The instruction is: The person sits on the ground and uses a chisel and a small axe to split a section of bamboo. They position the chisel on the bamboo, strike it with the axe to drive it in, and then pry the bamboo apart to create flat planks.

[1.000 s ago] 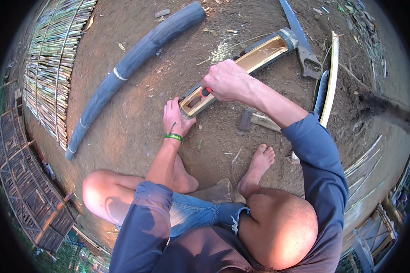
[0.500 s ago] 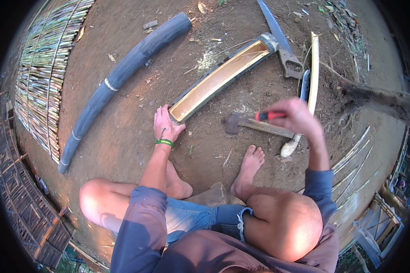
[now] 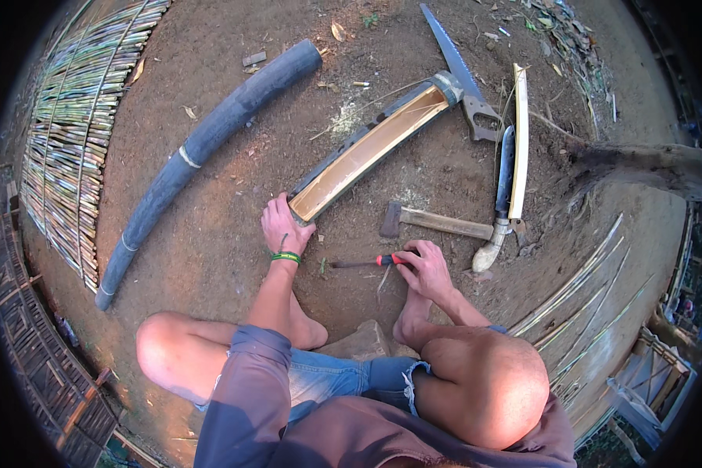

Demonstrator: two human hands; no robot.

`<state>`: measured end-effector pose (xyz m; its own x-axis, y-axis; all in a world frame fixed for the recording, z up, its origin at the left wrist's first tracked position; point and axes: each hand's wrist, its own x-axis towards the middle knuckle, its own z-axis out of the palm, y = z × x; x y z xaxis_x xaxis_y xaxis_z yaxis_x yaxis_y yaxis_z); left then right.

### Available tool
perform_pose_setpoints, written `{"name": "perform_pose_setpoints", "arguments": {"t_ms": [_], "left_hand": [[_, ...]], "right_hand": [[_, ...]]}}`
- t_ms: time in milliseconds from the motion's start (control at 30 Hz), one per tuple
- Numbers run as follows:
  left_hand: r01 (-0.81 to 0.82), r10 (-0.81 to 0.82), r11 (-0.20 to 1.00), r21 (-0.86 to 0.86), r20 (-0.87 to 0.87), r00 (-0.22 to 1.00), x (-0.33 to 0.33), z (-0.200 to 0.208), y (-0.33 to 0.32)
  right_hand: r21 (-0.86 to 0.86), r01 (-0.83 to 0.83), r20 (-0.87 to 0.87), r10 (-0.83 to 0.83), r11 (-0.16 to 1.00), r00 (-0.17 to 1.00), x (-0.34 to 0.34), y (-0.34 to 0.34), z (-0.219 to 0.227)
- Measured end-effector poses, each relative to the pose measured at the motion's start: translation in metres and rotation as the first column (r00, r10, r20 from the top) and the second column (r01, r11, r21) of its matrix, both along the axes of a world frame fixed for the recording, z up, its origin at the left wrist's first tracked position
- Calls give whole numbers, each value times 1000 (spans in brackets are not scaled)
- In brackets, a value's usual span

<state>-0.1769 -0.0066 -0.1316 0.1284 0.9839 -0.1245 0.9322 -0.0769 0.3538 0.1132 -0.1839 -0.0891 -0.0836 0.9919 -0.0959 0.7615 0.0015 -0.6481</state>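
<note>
A bamboo section (image 3: 343, 173) with an opening cut along its length lies slanting on the ground, its pale inside showing. My left hand (image 3: 285, 226) is closed around its near end, thumb to the right. My right hand (image 3: 427, 271), low over my right foot, grips the handle of a chisel (image 3: 354, 264). The chisel has a red and black handle, and its dark blade points left, just over the soil. Beyond that hand lies a hatchet (image 3: 444, 223) with a wooden handle. A machete (image 3: 505, 175) rests beside a split bamboo strip (image 3: 520, 140).
A handsaw (image 3: 464, 74) lies at the split bamboo's far end. To the left stretches a long dark bamboo pole (image 3: 210, 134), with a mat of tied sticks (image 3: 70, 148) beyond it. Thin strips (image 3: 573, 292) and a tree root (image 3: 647, 158) are at right.
My right hand has come down and left, bringing the chisel from above the hatchet to near my right foot. My left hand keeps its hold on the bamboo.
</note>
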Motion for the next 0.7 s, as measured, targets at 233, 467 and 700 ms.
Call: {"name": "perform_pose_setpoints", "arguments": {"t_ms": [233,467,700], "left_hand": [[-19,23,997,77,-55,998,5,-4,-14],[-36,45,995,89,-104,994,7,-4,-19],[-11,2,993,-121,-76,997,6,22,0]], "right_hand": [[28,208,113,-210,978,971,-28,-32,9],[102,347,36,-352,932,935,-28,-39,3],[163,498,-122,-484,852,867,75,6,103]]}}
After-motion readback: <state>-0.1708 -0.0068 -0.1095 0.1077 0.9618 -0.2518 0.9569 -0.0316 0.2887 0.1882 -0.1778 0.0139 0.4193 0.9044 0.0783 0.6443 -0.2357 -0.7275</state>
